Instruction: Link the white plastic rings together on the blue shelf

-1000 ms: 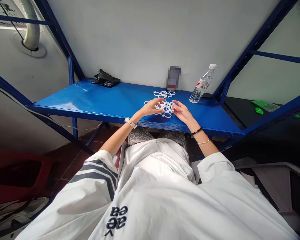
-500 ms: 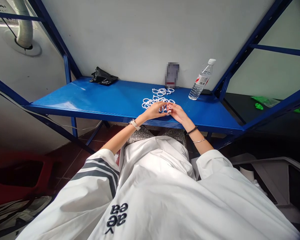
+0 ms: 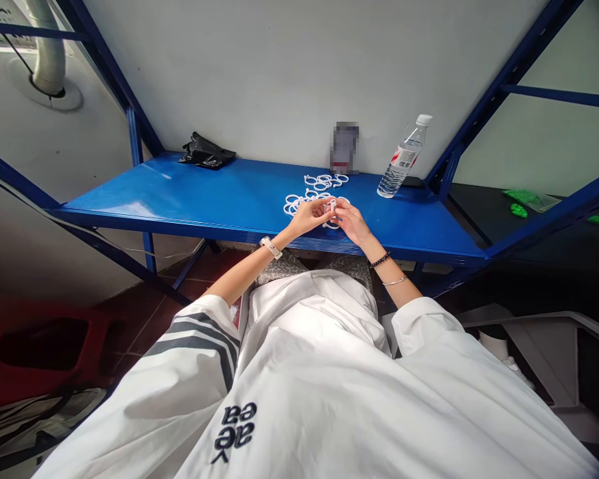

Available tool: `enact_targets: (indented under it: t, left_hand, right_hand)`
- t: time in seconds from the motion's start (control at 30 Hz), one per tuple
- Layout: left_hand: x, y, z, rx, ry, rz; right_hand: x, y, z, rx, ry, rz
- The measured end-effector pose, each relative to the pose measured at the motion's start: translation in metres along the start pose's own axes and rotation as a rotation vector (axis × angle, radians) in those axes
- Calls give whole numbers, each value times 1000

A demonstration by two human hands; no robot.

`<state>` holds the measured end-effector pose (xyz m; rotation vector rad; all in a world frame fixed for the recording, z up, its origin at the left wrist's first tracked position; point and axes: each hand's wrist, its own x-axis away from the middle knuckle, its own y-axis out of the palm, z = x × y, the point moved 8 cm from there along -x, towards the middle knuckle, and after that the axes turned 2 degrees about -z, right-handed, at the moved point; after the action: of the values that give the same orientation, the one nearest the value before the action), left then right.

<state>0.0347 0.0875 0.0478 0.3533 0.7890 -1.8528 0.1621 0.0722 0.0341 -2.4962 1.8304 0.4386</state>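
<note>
The front edge of the blue table is running just nearer the body than the fingers, open surface stretching to their left and right. The left hand and right hand are pinching a white ring between their fingertips, hiding most of it, so its direction and long axis cannot be told. Other white rings are lying just beyond the fingers, a grey wall rising behind.

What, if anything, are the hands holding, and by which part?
A small white piece, held at the fingertips between the left hand and right hand. It's mostly covered, so which part is gripped can't be told.
</note>
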Motion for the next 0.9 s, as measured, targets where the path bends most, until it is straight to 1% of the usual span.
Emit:
enact_targets:
  t: [0.17,0.4,0.57,0.73,0.9]
  left_hand:
    - [0,0,2,20,-26,-20]
    - [1,2,2,-29,-52,-45]
    - [2,2,3,-59,-43,-55]
    - [3,3,5,-114,-27,-64]
    - [3,4,6,-122,-6,-68]
  right_hand:
    - [0,-1,1,16,-14,39]
    - [1,-3,1,38,-36,85]
    - [2,-1,-1,62,-44,92]
    - [3,3,-3,47,-62,65]
    - [2,0,-1,53,-51,71]
